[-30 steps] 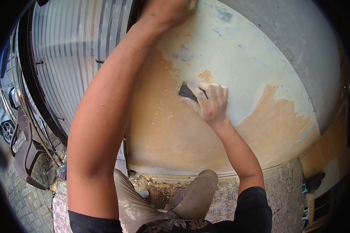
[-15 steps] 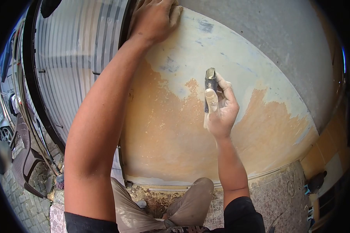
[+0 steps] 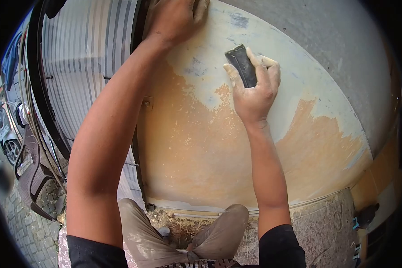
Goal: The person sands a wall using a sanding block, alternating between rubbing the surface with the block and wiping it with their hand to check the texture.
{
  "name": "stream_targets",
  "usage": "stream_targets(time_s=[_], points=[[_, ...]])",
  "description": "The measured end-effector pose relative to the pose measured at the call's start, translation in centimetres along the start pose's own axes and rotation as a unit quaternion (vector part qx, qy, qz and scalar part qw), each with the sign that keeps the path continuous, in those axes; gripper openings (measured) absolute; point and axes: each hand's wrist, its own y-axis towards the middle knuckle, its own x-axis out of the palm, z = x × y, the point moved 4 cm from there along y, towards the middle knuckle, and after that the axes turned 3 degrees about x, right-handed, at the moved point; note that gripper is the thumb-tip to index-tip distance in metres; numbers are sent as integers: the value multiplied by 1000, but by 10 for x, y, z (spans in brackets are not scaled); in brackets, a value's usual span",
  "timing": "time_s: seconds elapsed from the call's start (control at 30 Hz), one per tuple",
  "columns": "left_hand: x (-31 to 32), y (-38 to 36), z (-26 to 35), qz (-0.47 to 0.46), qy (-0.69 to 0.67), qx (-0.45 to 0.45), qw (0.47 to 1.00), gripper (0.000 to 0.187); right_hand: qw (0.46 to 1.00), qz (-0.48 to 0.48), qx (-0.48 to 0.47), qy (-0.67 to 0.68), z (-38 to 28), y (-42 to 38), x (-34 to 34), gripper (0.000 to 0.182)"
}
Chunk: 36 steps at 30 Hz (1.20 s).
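Observation:
My right hand [image 3: 257, 85] is closed round a black sanding block [image 3: 241, 64], thumb on its left side and fingers on its right. The block's dark face shows, tilted, against the pale upper part of the wall [image 3: 201, 152]. Whitish dust coats the fingers. The wall surface is pale cream above and orange-tan below, with a ragged boundary and bluish-grey patches near the top. My left hand [image 3: 176, 22] rests high on the wall's left edge beside the dark frame, its fingers mostly cut off by the top of the view.
A striped, ribbed panel [image 3: 82, 58] in a dark frame stands left of the wall. Beyond it are a brown woven chair [image 3: 35, 178], long poles and a parked vehicle [image 3: 9, 138]. Patterned tiles [image 3: 317, 223] lie along the wall's base, near my knees.
My right hand has moved up the wall and turned the block, so its broad dark face now shows instead of its narrow edge. My left hand stays at the wall's edge.

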Motion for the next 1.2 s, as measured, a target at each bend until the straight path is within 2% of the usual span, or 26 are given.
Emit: stream_targets(time_s=[0.07,0.17,0.27,0.33,0.37,0.43,0.53,0.63,0.77,0.87,1.0,1.03,1.13,1.2], points=[[-2,0,0,-14,9,38,999,17,1000,-12,-11,-16,1,-17,13,48],[-3,-1,-1,-33,-4,41,999,19,998,2,-7,-65,-6,-65,6,45],[-3,-3,2,-32,35,25,999,21,998,-31,-4,-50,-17,-140,-5,44],[1,-5,1,-21,52,29,998,22,992,-103,-65,-38,-20,-162,-9,43],[1,-6,2,-11,65,28,997,22,991,-109,-68,-38,-17,-150,-8,43],[6,-8,3,-9,71,30,997,22,996,-51,-35,-58,-11,-106,0,46],[7,-8,-2,10,24,34,999,21,998,-1,18,-62,-8,-39,22,50],[1,-7,0,-7,14,40,999,22,996,34,26,-73,-25,-52,28,48],[3,-8,-2,3,25,27,999,21,997,-67,-7,-41,-48,-182,13,44],[3,-8,-1,11,30,26,999,21,997,-70,-5,-43,-47,-169,9,42],[5,-10,-2,22,2,22,1000,20,996,5,70,-54,-30,-51,32,50],[3,-9,-2,18,3,25,1000,20,996,15,59,-60,-32,-27,39,50],[3,-10,-5,13,2,31,999,19,996,16,48,-72,-44,-29,46,49],[1,-7,-5,18,1,41,999,19,996,-22,24,-77,-56,-80,40,44]])
